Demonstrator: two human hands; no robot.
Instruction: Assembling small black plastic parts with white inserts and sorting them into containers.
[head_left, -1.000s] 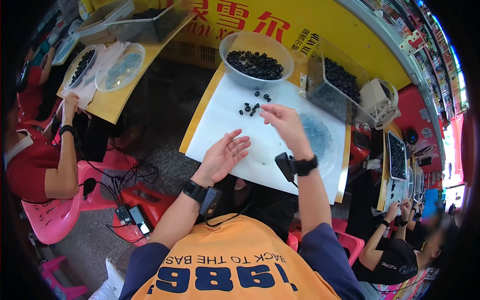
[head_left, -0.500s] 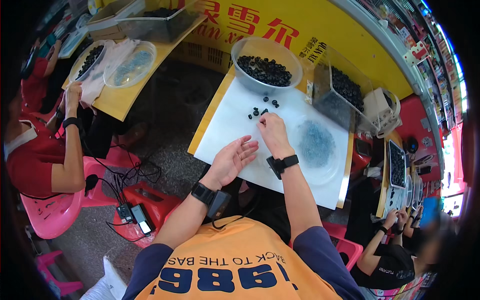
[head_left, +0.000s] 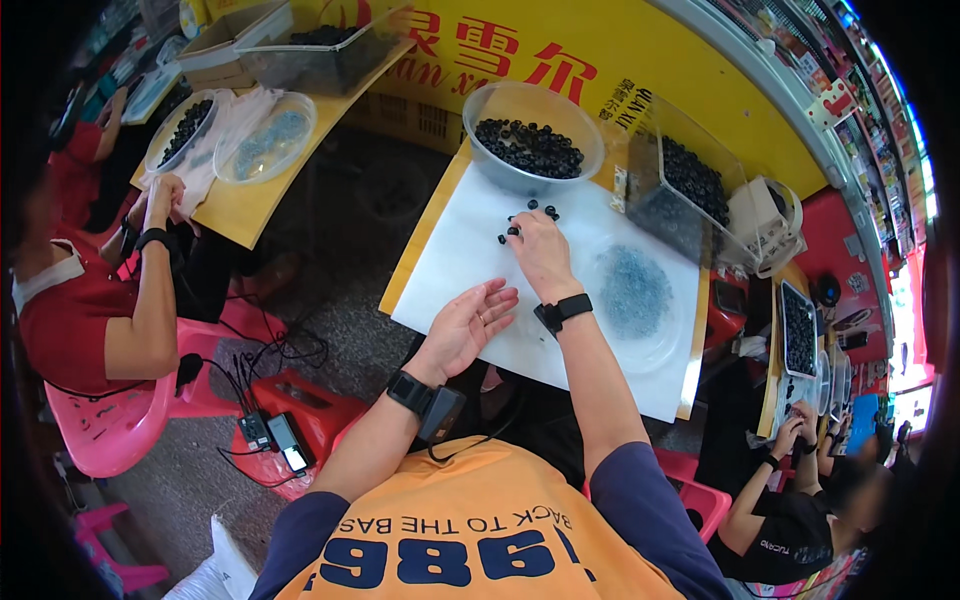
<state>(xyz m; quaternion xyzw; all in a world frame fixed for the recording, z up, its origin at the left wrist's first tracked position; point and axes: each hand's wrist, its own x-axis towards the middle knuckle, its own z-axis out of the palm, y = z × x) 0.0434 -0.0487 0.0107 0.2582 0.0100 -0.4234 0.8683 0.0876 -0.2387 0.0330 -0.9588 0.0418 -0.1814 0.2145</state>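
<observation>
A few black bits (head_left: 502, 239) lie loose, lots fill the table's (head_left: 421, 243) far-edge bowl (head_left: 535, 184), the left hand (head_left: 465, 322) is open, and the right hand (head_left: 545, 258) hides its grip.

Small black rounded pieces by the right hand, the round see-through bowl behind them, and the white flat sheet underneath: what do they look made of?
Small black rounded pieces: possibly plastic or glass, shiny, judging by bright glints; too small to settle.
Round see-through bowl: probably smooth plastic; its wall is translucent with soft highlights.
White flat sheet: perhaps paper or thin plastic, as it looks opaque and even.
</observation>
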